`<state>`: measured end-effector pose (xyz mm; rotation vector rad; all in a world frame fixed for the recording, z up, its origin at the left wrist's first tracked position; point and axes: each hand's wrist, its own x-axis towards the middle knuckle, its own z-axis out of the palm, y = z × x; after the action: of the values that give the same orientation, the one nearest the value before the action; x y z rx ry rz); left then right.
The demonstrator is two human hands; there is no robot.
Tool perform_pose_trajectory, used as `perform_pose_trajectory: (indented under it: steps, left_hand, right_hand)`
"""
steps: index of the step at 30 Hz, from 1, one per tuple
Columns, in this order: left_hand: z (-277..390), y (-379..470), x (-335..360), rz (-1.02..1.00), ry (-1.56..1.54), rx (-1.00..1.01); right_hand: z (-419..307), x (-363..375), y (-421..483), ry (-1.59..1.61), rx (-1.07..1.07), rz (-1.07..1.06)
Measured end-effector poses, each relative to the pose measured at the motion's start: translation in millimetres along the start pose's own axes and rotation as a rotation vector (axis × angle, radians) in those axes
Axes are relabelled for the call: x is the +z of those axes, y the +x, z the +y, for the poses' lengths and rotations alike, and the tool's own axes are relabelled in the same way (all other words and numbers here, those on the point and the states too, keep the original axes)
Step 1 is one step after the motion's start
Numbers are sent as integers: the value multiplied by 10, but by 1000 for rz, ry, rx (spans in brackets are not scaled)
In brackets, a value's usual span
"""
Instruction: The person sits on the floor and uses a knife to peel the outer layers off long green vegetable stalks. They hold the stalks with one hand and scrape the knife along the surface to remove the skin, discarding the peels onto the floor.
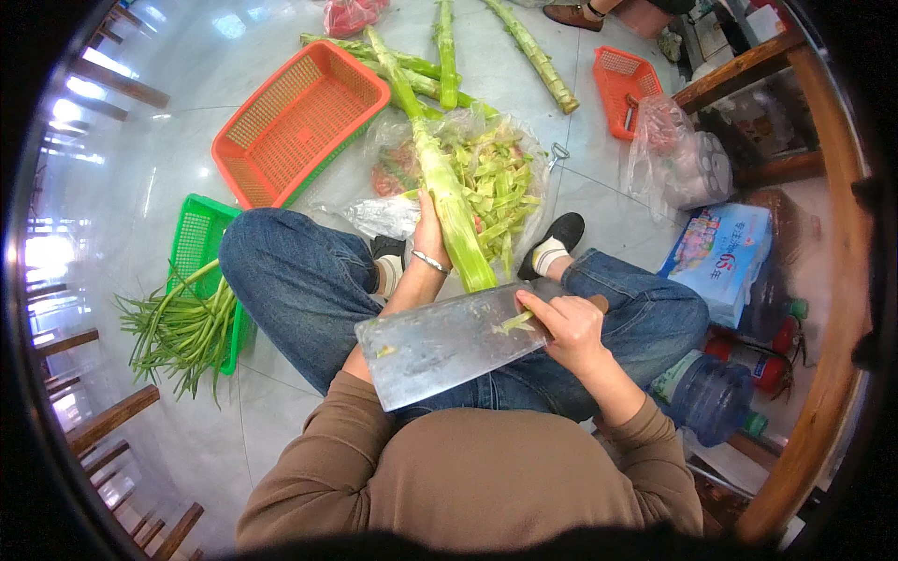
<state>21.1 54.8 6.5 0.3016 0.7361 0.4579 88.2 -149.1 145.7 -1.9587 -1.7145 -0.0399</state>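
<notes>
My left hand (429, 235) grips a thick celtuce stem (449, 196), its lower end pale green and stripped of skin. The stem slants away from me over a clear plastic bag (534, 217) heaped with green peelings (501, 182). In my right hand (572, 326) is a broad cleaver (449, 347), held by the handle at the right with its flat face up. Bits of green peel cling to the blade near my fingers. The cleaver's upper edge lies close to the stem's cut end; whether they touch I cannot tell. A metal peeler (559, 153) rests on the floor beside the bag.
More celtuce stems (446, 56) lie beyond the bag. An orange basket (305, 126) and a green basket (200, 224) with scallions (189, 308) stand left. At right are a small orange basket (612, 91), a blue box (722, 252), a water jug (708, 396) and wooden framing (835, 175). Another person's shoe (575, 17) shows.
</notes>
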Motion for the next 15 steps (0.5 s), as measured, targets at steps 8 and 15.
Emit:
perform_pose_trajectory:
  steps: [8,15]
  left_hand:
    - [-44,2,-16,-22,146,-77]
    - [24,-30,60,5,53,-25]
  right_hand:
    - [116,339,130,-137,-45,-3]
    - [-127,141,37,-12,-58,-34]
